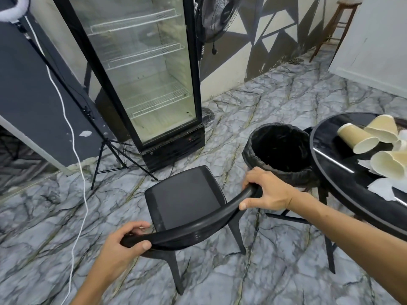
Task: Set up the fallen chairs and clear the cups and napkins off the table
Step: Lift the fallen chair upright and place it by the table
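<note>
A black chair (185,194) stands upright on the marble floor in front of me, seat facing away. My left hand (125,241) grips the left end of its curved backrest, and my right hand (266,192) grips the right end. At the right edge is a round black table (330,164). Several beige paper cups (357,139) lie tipped over on it, with white napkins (382,190) among them. A black-lined bin (279,148) stands open between the chair and the table.
An empty glass-door fridge (143,73) stands ahead, with a floor fan (215,18) beside it. A tripod stand (110,155) and a white cable (77,172) run along the floor at left. A wooden stool (339,25) is at the far right.
</note>
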`<state>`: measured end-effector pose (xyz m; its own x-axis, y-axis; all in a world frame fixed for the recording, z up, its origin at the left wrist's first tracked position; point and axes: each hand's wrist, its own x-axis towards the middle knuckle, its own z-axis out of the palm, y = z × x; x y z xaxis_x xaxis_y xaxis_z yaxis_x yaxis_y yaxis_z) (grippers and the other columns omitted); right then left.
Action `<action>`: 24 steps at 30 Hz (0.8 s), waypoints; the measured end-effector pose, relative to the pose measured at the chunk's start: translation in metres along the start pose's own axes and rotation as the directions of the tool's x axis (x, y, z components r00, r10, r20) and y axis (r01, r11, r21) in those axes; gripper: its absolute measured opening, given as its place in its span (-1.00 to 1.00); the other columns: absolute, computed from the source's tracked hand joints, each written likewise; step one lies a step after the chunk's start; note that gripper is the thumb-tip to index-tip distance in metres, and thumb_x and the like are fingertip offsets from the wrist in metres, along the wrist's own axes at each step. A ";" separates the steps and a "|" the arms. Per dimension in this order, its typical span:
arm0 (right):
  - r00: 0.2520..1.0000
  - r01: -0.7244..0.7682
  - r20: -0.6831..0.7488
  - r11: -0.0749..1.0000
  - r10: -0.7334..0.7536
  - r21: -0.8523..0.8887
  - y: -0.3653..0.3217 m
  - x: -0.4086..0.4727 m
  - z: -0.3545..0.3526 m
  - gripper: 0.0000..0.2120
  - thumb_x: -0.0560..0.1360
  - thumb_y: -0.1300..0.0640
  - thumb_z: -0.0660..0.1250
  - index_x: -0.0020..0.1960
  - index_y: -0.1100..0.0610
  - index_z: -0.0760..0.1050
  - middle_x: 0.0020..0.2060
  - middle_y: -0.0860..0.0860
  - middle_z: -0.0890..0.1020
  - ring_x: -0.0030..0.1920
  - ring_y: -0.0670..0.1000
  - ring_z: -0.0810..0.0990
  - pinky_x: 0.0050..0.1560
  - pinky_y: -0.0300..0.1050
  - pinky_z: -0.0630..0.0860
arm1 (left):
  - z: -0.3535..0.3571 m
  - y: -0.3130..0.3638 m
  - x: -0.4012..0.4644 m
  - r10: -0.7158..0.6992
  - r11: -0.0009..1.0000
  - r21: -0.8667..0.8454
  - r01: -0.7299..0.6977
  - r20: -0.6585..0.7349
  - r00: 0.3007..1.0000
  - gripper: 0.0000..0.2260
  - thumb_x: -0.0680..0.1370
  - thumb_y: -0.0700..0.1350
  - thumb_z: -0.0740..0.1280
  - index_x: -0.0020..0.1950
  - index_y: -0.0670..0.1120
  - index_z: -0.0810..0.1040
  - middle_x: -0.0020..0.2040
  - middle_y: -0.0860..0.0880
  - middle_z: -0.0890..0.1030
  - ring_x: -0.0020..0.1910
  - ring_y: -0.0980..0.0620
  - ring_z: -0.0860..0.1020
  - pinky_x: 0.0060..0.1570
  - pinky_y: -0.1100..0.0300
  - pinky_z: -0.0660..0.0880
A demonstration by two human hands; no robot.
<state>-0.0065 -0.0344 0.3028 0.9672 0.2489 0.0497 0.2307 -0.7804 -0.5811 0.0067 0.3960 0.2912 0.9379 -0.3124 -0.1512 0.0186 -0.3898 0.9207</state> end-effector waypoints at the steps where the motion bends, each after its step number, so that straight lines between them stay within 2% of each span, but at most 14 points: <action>1: 1.000 -0.015 -0.018 1.000 0.015 0.003 -0.002 -0.008 0.000 -0.38 0.26 -0.57 0.33 -0.12 -0.01 0.50 -0.21 -0.06 0.51 -0.08 -0.05 0.44 -0.07 -0.15 0.43 | 0.000 0.002 0.000 0.017 1.000 0.016 -0.018 0.028 0.999 -0.40 0.05 0.47 0.52 -0.08 0.15 0.72 -0.15 0.08 0.64 -0.17 0.14 0.61 -0.18 0.41 0.48; 4: 0.995 -0.065 -0.079 0.998 0.067 0.020 -0.009 -0.037 0.000 -0.37 0.25 -0.57 0.34 -0.13 0.00 0.51 -0.22 -0.08 0.52 -0.07 -0.04 0.44 -0.06 -0.17 0.42 | 0.003 0.012 0.002 0.050 0.997 0.061 -0.054 0.066 0.997 -0.43 0.07 0.50 0.49 -0.13 0.16 0.75 -0.12 0.08 0.64 -0.10 0.20 0.60 -0.15 0.50 0.43; 6: 0.986 -0.102 -0.125 0.993 0.108 0.054 -0.014 -0.057 -0.002 -0.38 0.24 -0.55 0.37 -0.15 0.01 0.52 -0.22 -0.07 0.53 -0.06 -0.02 0.45 -0.04 -0.12 0.44 | 0.007 0.020 0.004 0.049 0.994 0.091 -0.056 0.083 0.995 -0.57 0.12 0.37 0.51 -0.12 0.19 0.74 -0.11 0.09 0.63 -0.10 0.19 0.61 -0.15 0.50 0.43; 8: 0.975 -0.147 -0.158 0.986 0.159 0.080 -0.018 -0.077 -0.004 -0.37 0.23 -0.55 0.39 -0.17 0.03 0.53 -0.22 -0.04 0.54 -0.05 -0.03 0.47 -0.04 -0.08 0.46 | 0.011 0.026 0.007 0.052 0.992 0.106 -0.066 0.130 0.990 -0.62 0.15 0.31 0.51 -0.11 0.20 0.74 -0.10 0.08 0.63 -0.11 0.12 0.61 -0.16 0.45 0.44; 12: 0.931 -0.228 -0.265 0.967 0.251 0.115 -0.033 -0.120 -0.003 -0.37 0.21 -0.55 0.41 -0.19 0.02 0.54 -0.25 -0.03 0.54 -0.09 -0.05 0.47 -0.09 -0.13 0.43 | 0.018 0.034 0.017 0.063 0.993 0.083 -0.080 0.193 0.979 -0.54 0.11 0.36 0.55 -0.13 0.12 0.75 -0.15 -0.06 0.64 -0.17 0.08 0.61 -0.16 0.37 0.45; 16: 0.871 -0.301 -0.364 0.944 0.331 0.137 -0.047 -0.162 0.000 -0.38 0.20 -0.52 0.45 -0.21 0.04 0.55 -0.28 -0.04 0.55 -0.13 -0.06 0.47 -0.13 -0.19 0.40 | 0.032 0.040 0.029 0.090 0.992 0.060 -0.113 0.303 0.949 -0.39 0.09 0.47 0.52 -0.10 0.05 0.74 -0.14 -0.01 0.63 -0.22 0.09 0.58 -0.13 0.12 0.42; 21: 0.771 -0.400 -0.455 0.895 0.445 0.198 -0.064 -0.209 0.000 -0.37 0.18 -0.53 0.44 -0.23 0.05 0.54 -0.30 -0.03 0.52 -0.15 -0.03 0.45 -0.16 -0.18 0.40 | 0.060 0.060 0.044 0.152 0.981 0.048 -0.188 0.416 0.897 -0.41 0.08 0.51 0.50 -0.16 0.09 0.74 -0.10 -0.08 0.64 -0.16 0.04 0.61 -0.13 0.29 0.45; 24: 0.711 -0.449 -0.503 0.868 0.491 0.213 -0.071 -0.234 0.003 -0.40 0.18 -0.55 0.42 -0.24 -0.01 0.53 -0.29 -0.06 0.54 -0.14 -0.03 0.47 -0.14 -0.19 0.41 | 0.077 0.067 0.055 0.191 0.971 0.039 -0.237 0.475 0.859 -0.43 0.09 0.51 0.50 -0.17 0.10 0.74 -0.13 0.00 0.68 -0.17 0.10 0.62 -0.15 0.34 0.47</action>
<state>-0.2496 -0.0351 0.3298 0.8545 -0.4947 0.1582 -0.2566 -0.6669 -0.6996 0.0332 0.2855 0.3172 0.6442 -0.7545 -0.1252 -0.2178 -0.3379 0.9156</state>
